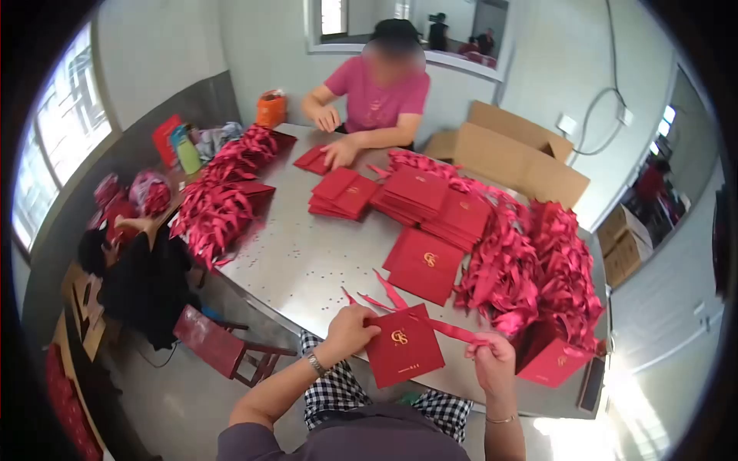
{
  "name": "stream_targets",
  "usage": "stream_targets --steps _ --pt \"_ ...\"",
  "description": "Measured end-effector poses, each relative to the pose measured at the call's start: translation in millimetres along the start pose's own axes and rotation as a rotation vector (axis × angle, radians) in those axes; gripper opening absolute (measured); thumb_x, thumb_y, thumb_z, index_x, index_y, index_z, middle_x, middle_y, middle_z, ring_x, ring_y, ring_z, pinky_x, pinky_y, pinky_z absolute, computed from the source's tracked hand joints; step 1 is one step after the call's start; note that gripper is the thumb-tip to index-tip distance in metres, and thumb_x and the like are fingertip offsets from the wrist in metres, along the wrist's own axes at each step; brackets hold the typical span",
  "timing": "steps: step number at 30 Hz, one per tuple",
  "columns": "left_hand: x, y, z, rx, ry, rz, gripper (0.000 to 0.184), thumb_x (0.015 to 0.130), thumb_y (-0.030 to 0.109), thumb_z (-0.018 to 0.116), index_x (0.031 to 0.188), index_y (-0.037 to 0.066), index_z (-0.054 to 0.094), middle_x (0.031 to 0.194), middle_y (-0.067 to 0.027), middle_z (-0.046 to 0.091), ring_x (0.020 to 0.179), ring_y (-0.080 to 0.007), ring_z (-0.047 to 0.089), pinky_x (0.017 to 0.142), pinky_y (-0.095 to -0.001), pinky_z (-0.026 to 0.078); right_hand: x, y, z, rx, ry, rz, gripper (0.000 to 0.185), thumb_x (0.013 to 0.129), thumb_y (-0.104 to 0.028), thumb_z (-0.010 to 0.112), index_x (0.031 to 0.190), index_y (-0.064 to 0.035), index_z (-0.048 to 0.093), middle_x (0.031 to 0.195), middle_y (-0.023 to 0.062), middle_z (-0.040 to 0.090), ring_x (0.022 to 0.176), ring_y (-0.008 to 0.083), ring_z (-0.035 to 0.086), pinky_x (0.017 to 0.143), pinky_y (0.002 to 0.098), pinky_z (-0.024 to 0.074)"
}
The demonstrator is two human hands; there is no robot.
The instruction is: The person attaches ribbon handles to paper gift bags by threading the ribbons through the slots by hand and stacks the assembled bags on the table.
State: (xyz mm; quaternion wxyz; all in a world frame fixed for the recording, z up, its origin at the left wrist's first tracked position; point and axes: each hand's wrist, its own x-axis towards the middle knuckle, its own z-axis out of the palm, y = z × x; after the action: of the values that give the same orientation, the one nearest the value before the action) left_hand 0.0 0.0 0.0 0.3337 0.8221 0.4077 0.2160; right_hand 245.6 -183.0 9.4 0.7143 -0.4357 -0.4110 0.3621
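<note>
Above the table's near edge, my left hand (350, 332) grips the upper left of a flat red gift bag (407, 349) with a gold logo. To its right, my right hand (492, 355) is closed on a pinkish-red ribbon (453, 331) that runs from the bag's top edge. Loose ribbon ends also stick up behind the bag. Just beyond it lies a small stack of red bags (423, 265) with the same logo. A heap of ribbons (503, 284) hangs from the bags at the right.
Across the metal table (288, 265), a person (384, 96) handles red pieces. More bag stacks (415, 192) fill the middle. Ribbon-topped bags (219, 219) line the left side. An open cardboard box (515, 157) stands at the back right, and a wooden stool (219, 338) at the left.
</note>
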Motion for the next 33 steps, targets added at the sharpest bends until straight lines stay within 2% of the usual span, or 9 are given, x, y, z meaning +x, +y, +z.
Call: stream_targets --steps 3,8,11,17,23,24,25,26,33 --pt "10.7 18.3 36.8 -0.065 0.005 0.02 0.021 0.073 0.02 0.072 0.089 0.006 0.07 0.089 -0.0131 0.066 0.088 -0.0307 0.062 0.075 -0.0403 0.051 9.9 -18.4 -14.1 -0.251 -0.011 -0.023 0.019 0.086 0.008 0.053 0.097 0.0016 0.066 0.094 0.0086 0.065 0.084 0.0183 0.062 0.079 0.0282 0.0499" --pt "4.2 12.2 17.8 0.066 0.103 0.093 0.021 0.072 0.019 0.073 0.088 0.005 0.07 0.088 -0.0126 0.063 0.088 -0.0316 0.059 0.077 -0.0406 0.05 24.4 -8.6 44.5 -0.172 0.003 -0.25 0.016 0.089 0.003 0.055 0.103 0.0011 0.064 0.1 0.0113 0.066 0.085 0.0177 0.063 0.08 0.0286 0.0514" --pt "4.4 15.8 19.5 0.05 0.13 0.107 0.021 0.072 0.018 0.073 0.087 0.004 0.069 0.088 -0.0135 0.063 0.087 -0.032 0.059 0.077 -0.0406 0.05 25.5 -7.3 56.0 0.04 -0.173 0.073 0.029 0.089 0.007 0.05 0.117 -0.0012 0.051 0.09 0.0174 0.066 0.075 0.0191 0.064 0.067 0.0262 0.0509" --pt "13.3 9.1 22.3 -0.161 -0.005 -0.025 0.02 0.07 0.016 0.074 0.081 0.001 0.067 0.086 -0.0169 0.063 0.082 -0.0326 0.062 0.074 -0.0402 0.05 20.3 42.8 81.0 -0.31 -0.077 0.352 0.014 0.091 -0.001 0.056 0.105 0.0014 0.057 0.083 0.0074 0.065 0.072 0.0112 0.06 0.064 0.0224 0.0477" --pt "24.0 -2.0 26.8 -0.298 -0.113 -0.054 0.017 0.071 0.01 0.072 0.082 0.0 0.065 0.078 -0.018 0.064 0.077 -0.0324 0.064 0.07 -0.0394 0.05 19.4 68.8 79.7 -0.887 -0.049 -0.051 0.015 0.086 -0.014 0.066 0.094 -0.0018 0.061 0.078 0.0119 0.063 0.066 0.0181 0.062 0.061 0.0322 0.0486" --pt "27.2 -3.8 22.0 -0.249 -0.179 -0.057 0.017 0.07 0.009 0.071 0.083 0.0 0.065 0.077 -0.0168 0.065 0.076 -0.0289 0.064 0.069 -0.0375 0.05 19.7 73.7 79.5 -0.874 -0.029 -0.14 0.015 0.086 -0.014 0.065 0.092 -0.002 0.06 0.079 0.0141 0.063 0.066 0.024 0.062 0.061 0.0346 0.0488" --pt "26.6 -0.2 13.4 -0.425 -0.302 -0.175 0.02 0.071 0.005 0.071 0.09 0.001 0.065 0.079 -0.0032 0.066 0.074 -0.0114 0.06 0.068 -0.0286 0.051 18.6 74.5 78.9 -0.872 -0.032 -0.097 0.014 0.086 -0.013 0.066 0.092 -0.0016 0.06 0.077 0.0129 0.063 0.066 0.0205 0.062 0.061 0.0325 0.0488" --pt "28.0 -12.5 16.9 -0.396 -0.326 -0.115 0.018 0.072 0.003 0.07 0.089 0.001 0.065 0.08 -0.0026 0.065 0.075 -0.0098 0.058 0.068 -0.027 0.05 18.9 67.8 81.3 -0.843 -0.033 -0.003 0.013 0.086 -0.011 0.067 0.09 -0.0015 0.06 0.075 0.0095 0.063 0.065 0.0144 0.061 0.06 0.0285 0.0481" --pt "26.3 -11.0 13.4 -0.35 -0.298 -0.042 0.021 0.069 0.007 0.073 0.086 -0.002 0.066 0.085 -0.0114 0.065 0.078 -0.0204 0.064 0.073 -0.0308 0.05 19.9 68.0 90.6 -0.983 -0.044 -0.051 0.012 0.08 -0.017 0.07 0.083 -0.0068 0.065 0.073 0.0081 0.065 0.063 0.0236 0.064 0.055 0.0343 0.0491"
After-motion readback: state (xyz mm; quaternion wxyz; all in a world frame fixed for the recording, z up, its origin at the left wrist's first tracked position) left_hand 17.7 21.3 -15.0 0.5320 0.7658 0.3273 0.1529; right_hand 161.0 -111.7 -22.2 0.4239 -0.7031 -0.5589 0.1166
